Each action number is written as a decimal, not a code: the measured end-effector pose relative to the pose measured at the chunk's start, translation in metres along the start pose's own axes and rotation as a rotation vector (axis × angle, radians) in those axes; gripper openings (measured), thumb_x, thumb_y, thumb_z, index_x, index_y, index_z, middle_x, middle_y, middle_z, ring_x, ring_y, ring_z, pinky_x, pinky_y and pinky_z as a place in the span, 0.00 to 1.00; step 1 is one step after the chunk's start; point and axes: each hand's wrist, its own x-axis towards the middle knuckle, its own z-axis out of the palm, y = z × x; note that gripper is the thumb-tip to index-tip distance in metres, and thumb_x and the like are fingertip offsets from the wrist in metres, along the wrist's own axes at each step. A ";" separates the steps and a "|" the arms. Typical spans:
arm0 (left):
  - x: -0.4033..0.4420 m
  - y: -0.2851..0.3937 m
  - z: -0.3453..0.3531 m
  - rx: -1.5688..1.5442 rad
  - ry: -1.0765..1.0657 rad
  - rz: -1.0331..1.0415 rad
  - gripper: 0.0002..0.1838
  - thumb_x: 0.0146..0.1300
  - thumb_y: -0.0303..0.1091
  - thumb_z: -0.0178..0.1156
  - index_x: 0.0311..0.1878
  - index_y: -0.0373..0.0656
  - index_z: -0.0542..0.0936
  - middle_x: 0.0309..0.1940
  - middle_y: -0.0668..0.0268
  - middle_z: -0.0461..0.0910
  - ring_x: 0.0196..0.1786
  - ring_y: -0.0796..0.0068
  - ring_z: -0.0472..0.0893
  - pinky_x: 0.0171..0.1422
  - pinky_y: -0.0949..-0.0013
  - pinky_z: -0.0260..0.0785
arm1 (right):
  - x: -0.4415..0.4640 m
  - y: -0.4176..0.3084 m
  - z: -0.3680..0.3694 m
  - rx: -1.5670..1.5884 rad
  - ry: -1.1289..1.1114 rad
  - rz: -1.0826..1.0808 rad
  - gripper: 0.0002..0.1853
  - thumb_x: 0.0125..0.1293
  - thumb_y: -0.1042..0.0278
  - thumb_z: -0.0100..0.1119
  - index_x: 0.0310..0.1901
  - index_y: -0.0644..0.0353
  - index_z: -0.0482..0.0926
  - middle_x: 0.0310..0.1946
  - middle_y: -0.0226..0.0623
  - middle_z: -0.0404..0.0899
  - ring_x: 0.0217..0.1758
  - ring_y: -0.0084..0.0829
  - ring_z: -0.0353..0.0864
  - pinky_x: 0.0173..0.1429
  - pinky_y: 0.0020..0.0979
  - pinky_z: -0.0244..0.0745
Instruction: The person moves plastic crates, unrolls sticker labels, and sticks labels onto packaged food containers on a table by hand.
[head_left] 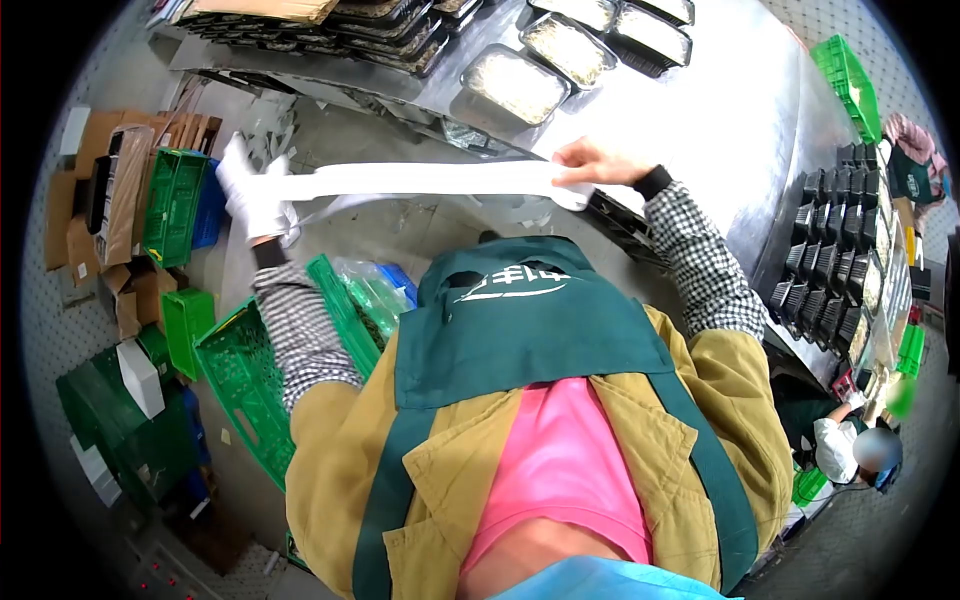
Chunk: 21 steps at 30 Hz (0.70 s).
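A long white strip [420, 180] stretches nearly level between my two hands, above the dark green apron. My left hand [256, 198], in a white glove, is at the strip's left end; the glove and strip blend in colour, so the exact grip is hard to make out. At the other end my bare right hand [600, 163] pinches the strip between thumb and fingers, beside the metal table [700, 130]. A second thin white band hangs in a slack curve just below the strip. Filled black trays [516, 84] stand on the table beyond my right hand.
Stacked black trays [390, 40] are at the table's back left, with more black containers [825, 250] at its right. Green crates [245, 385] stand on the floor at left, near cardboard boxes [85, 225]. Another person [835, 450] is at the lower right.
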 end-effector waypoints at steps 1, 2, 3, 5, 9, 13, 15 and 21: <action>-0.004 0.069 0.013 -0.203 -0.127 0.061 0.28 0.57 0.22 0.58 0.64 0.40 0.67 0.56 0.59 0.69 0.63 0.66 0.66 0.62 0.65 0.66 | 0.018 -0.017 0.007 0.007 -0.051 -0.057 0.14 0.64 0.57 0.58 0.39 0.61 0.78 0.31 0.29 0.80 0.33 0.20 0.75 0.40 0.25 0.70; -0.006 0.112 0.023 -0.180 -0.333 0.272 0.28 0.58 0.27 0.59 0.64 0.41 0.68 0.61 0.58 0.68 0.68 0.65 0.62 0.67 0.63 0.60 | 0.036 -0.027 0.017 0.180 -0.114 0.004 0.13 0.65 0.60 0.58 0.38 0.63 0.77 0.30 0.29 0.79 0.33 0.18 0.74 0.38 0.23 0.70; -0.014 0.132 0.047 -0.311 -0.609 0.350 0.30 0.57 0.32 0.61 0.64 0.41 0.68 0.65 0.58 0.66 0.68 0.63 0.63 0.70 0.63 0.55 | 0.052 -0.036 0.027 0.261 -0.137 -0.084 0.12 0.66 0.62 0.58 0.36 0.65 0.77 0.28 0.29 0.79 0.30 0.17 0.75 0.37 0.21 0.71; -0.038 0.166 0.063 -0.816 -1.150 -0.024 0.30 0.58 0.35 0.63 0.63 0.40 0.69 0.58 0.58 0.72 0.57 0.69 0.73 0.62 0.67 0.63 | 0.073 -0.044 0.035 0.174 -0.138 -0.304 0.12 0.65 0.62 0.58 0.35 0.64 0.78 0.28 0.28 0.80 0.28 0.17 0.77 0.35 0.22 0.72; -0.030 0.131 0.063 -0.825 -1.418 -0.303 0.14 0.58 0.39 0.63 0.42 0.38 0.81 0.31 0.66 0.80 0.32 0.76 0.77 0.39 0.72 0.70 | 0.060 -0.026 0.033 0.081 -0.238 -0.075 0.15 0.60 0.57 0.63 0.36 0.63 0.81 0.29 0.29 0.82 0.28 0.17 0.78 0.35 0.24 0.73; -0.028 0.025 0.038 -0.497 -1.212 -0.344 0.09 0.59 0.36 0.61 0.31 0.40 0.81 0.24 0.71 0.78 0.29 0.81 0.76 0.33 0.75 0.68 | 0.041 0.085 0.050 -0.038 -0.151 0.061 0.21 0.51 0.52 0.69 0.39 0.62 0.82 0.33 0.36 0.84 0.32 0.26 0.81 0.40 0.30 0.75; -0.040 -0.041 0.036 -0.274 -1.156 -0.423 0.12 0.57 0.42 0.63 0.32 0.42 0.81 0.25 0.70 0.79 0.30 0.78 0.77 0.34 0.73 0.68 | 0.031 0.118 0.058 -0.212 -0.097 0.133 0.22 0.51 0.53 0.69 0.43 0.60 0.82 0.34 0.42 0.83 0.38 0.34 0.82 0.44 0.33 0.75; -0.066 -0.019 0.067 0.538 -0.614 0.341 0.28 0.51 0.48 0.62 0.57 0.50 0.75 0.56 0.54 0.73 0.60 0.52 0.71 0.59 0.50 0.65 | 0.045 0.159 0.083 -0.245 -0.078 0.172 0.19 0.54 0.54 0.65 0.40 0.62 0.82 0.31 0.45 0.82 0.35 0.38 0.81 0.43 0.37 0.74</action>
